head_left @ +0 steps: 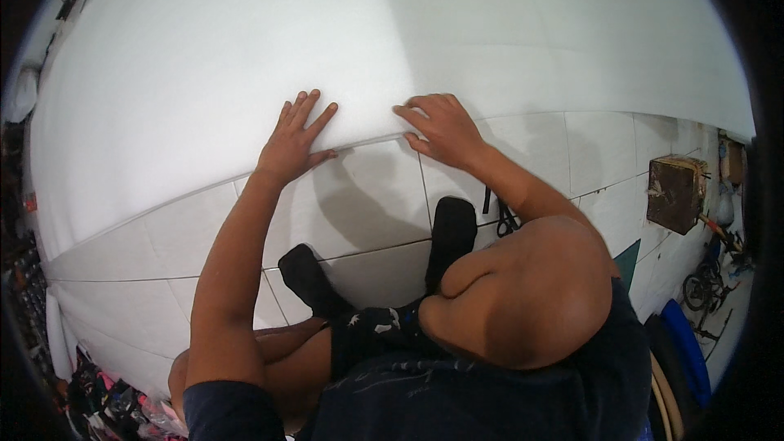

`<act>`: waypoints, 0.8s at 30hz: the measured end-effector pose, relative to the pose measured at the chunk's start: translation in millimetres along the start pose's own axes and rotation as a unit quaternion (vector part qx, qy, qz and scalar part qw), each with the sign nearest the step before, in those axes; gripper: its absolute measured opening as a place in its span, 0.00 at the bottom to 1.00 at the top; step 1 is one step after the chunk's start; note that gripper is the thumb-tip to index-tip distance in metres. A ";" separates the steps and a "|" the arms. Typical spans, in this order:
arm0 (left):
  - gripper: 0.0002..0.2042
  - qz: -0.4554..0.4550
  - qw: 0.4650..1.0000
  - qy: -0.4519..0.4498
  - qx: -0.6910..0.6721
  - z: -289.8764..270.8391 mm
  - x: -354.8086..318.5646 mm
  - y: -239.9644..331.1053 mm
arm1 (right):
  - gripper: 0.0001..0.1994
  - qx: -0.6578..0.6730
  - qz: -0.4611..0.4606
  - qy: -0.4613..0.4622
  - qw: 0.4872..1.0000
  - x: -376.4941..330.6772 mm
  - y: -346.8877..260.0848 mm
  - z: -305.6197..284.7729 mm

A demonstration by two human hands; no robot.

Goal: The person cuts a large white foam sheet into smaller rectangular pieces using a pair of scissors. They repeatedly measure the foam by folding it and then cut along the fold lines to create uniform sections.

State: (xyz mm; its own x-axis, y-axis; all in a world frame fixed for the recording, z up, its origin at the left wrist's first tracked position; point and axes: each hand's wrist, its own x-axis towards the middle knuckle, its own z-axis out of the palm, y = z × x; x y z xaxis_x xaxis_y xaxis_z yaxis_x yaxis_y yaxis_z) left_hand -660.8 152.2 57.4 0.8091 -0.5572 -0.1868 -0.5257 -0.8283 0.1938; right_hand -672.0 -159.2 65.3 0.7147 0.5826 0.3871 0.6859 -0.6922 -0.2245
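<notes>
A person is crouching on white floor tiles (pixel 359 220), pressing the left hand (pixel 294 140), fingers spread flat, and the right hand (pixel 441 129), fingers loosely apart, along the near edge of a broad white foam sheet (pixel 327 41) filling the upper frame. The step appears to be smoothing that edge, which calls for even pressure. A brown box-shaped block (pixel 676 193) is sitting at right; no labels are legible.

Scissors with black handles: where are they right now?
In the head view, the scissors lie on the tiled floor at the person's right, beside the right forearm, below the right hand on the white sheet.
</notes>
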 end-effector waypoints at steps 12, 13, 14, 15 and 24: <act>0.44 0.004 0.999 0.052 -0.015 9.9 -3.3 1.3 | 0.19 0.684 0.592 0.056 0.423 -31.7 -54.1 20.2; 0.45 0.002 0.999 0.051 -0.013 9.0 -1.6 1.6 | 0.19 0.685 0.596 0.063 0.414 -31.3 -51.7 23.5; 0.45 0.007 0.998 0.055 -0.011 8.4 1.5 1.2 | 0.19 0.687 0.599 0.069 0.406 -31.0 -49.0 26.3; 0.46 0.005 0.998 0.055 -0.008 8.4 -1.0 2.8 | 0.19 0.691 0.602 0.067 0.394 -29.0 -49.8 27.2; 0.49 -0.004 0.999 0.039 -0.002 11.9 -1.7 2.3 | 0.21 0.690 0.610 0.129 0.367 -18.5 -54.3 34.8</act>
State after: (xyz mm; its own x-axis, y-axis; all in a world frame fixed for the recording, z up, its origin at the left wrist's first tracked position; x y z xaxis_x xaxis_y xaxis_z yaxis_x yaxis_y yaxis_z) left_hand -666.5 150.6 46.7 0.8311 -0.5447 -0.1117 -0.5187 -0.8319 0.1971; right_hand -717.7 -117.6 39.2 0.6902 0.0141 -0.7234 -0.5803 0.6081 -0.5418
